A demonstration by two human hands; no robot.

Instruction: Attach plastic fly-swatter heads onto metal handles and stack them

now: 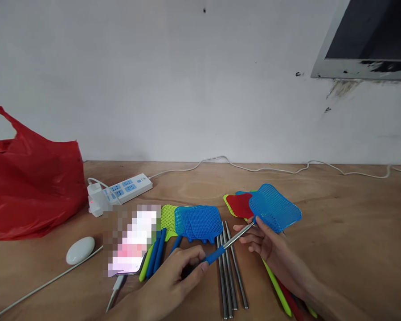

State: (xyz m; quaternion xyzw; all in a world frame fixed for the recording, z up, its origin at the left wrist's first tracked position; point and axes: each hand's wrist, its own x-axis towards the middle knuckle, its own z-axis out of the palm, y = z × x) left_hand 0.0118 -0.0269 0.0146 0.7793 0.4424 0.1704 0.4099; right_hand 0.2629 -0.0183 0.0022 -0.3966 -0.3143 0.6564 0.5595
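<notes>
A blue fly swatter with a metal rod and a blue grip is held between my two hands, slanting up to the right. My left hand wraps its fingers round the blue grip. At the neck of the mesh head, my right hand pinches with thumb and forefinger while its other fingers are loosely curled. Below the rod lie several bare metal rods. Loose blue mesh heads overlap a yellow-green head behind my left hand. Beside them are blue grips and a yellow-green grip.
Under my right arm lie more swatters, including a red head and a yellow-green handle. On the left are a blurred phone, a white oval object, a power strip and a red plastic bag. A white cable runs along the wall.
</notes>
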